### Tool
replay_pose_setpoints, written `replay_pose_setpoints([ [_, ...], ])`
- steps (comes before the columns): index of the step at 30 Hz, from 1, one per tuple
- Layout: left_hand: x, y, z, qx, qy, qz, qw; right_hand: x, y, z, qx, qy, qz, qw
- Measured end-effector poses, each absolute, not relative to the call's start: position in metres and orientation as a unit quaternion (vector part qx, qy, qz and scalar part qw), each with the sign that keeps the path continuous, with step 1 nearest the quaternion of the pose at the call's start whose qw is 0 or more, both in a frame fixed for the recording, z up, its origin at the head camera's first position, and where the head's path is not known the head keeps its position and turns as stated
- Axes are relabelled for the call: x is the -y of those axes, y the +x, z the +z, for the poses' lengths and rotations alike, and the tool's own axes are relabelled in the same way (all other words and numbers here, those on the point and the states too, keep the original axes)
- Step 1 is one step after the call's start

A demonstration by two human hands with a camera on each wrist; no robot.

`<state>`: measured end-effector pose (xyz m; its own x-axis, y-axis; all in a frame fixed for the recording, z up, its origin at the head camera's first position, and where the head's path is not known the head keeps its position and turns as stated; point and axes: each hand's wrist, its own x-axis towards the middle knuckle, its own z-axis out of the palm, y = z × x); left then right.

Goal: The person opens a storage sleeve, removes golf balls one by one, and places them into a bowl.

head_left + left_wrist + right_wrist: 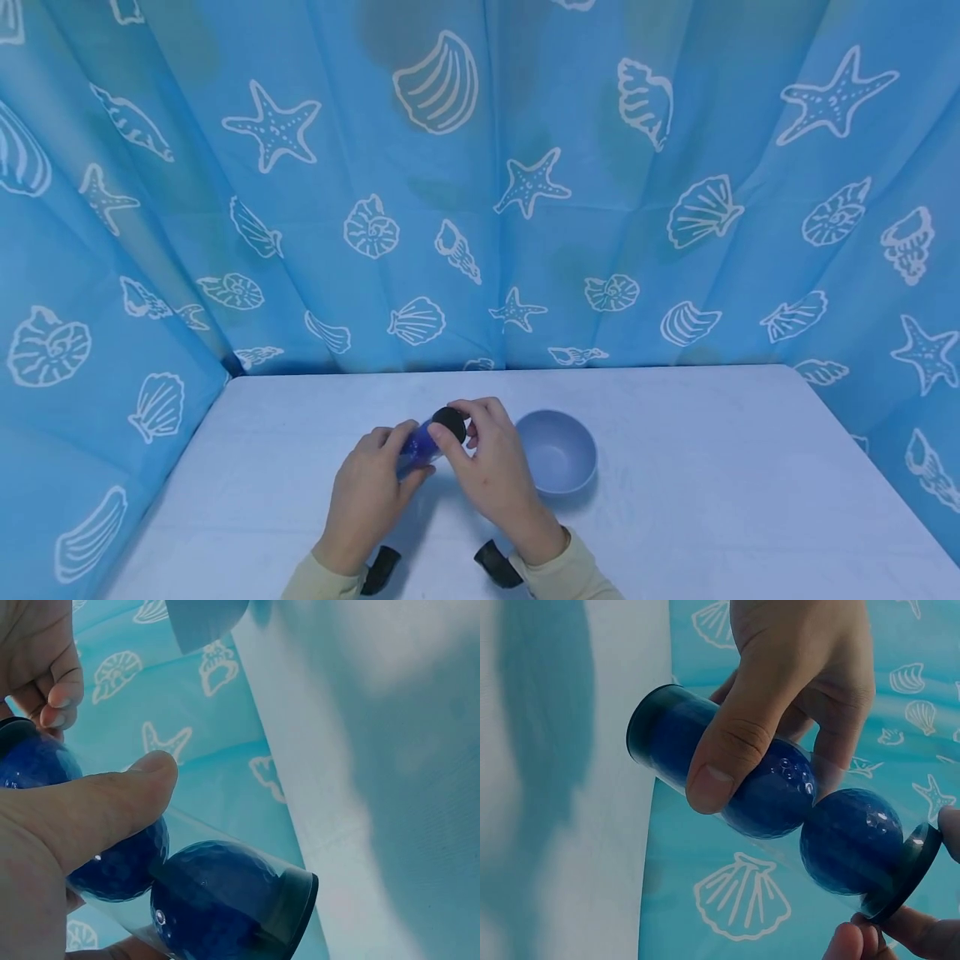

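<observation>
Draped fabric [465, 183] backs a tube [422, 442] of dimpled balls [851, 840].

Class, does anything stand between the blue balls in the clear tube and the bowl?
Yes. The clear tube surrounds the blue balls, and a black cap covers its end by the right hand. In the head view, that hand also lies between tube and bowl.

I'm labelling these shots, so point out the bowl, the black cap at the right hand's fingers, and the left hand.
Bowl [558, 465], head view: bare inside bottom.
Black cap [452, 420], head view: its flat end face.
Left hand [367, 493], head view: back of the hand.
</observation>
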<state>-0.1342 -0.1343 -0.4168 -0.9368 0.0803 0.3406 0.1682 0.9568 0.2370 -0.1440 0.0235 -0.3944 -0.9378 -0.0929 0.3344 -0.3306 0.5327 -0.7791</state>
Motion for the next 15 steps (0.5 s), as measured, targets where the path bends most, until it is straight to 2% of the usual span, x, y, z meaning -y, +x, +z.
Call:
replay_pose_setpoints([
  [5, 0.1348, -0.1335, -0.4160, 0.975, -0.068, -0.131, 0.169, -0.0234, -0.1443, -0.3938, 0.865, 0.129, 0.467, 0.132],
  [15, 0.1364, -0.1338, -0.4168, 0.974, -0.076, -0.119, 0.177, -0.0254, -0.1450, -0.3908, 0.867, 0.133, 0.470, 0.102],
])
